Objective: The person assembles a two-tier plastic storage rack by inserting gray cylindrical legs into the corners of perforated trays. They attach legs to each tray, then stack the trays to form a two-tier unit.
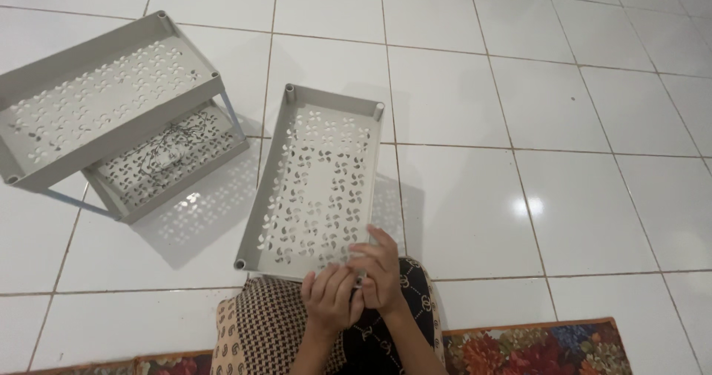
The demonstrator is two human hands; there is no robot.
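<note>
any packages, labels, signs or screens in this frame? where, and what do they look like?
None in view: no package, label, sign or screen.
What is there: a loose grey perforated shelf tray on the white tiled floor, with the left hand and right hand at its near edge.
A two-tier grey rack stands at the upper left.

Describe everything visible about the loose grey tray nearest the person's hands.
The loose tray is a pale grey rectangular shelf, plastic by its look, with a raised rim, petal-shaped cut-outs across its base and round sockets at the visible corners. It sits apart from the two-tier rack, its near end raised at the person's lap and its far end toward the white tiled floor. The right hand touches its near edge; the left hand is alongside.
</note>
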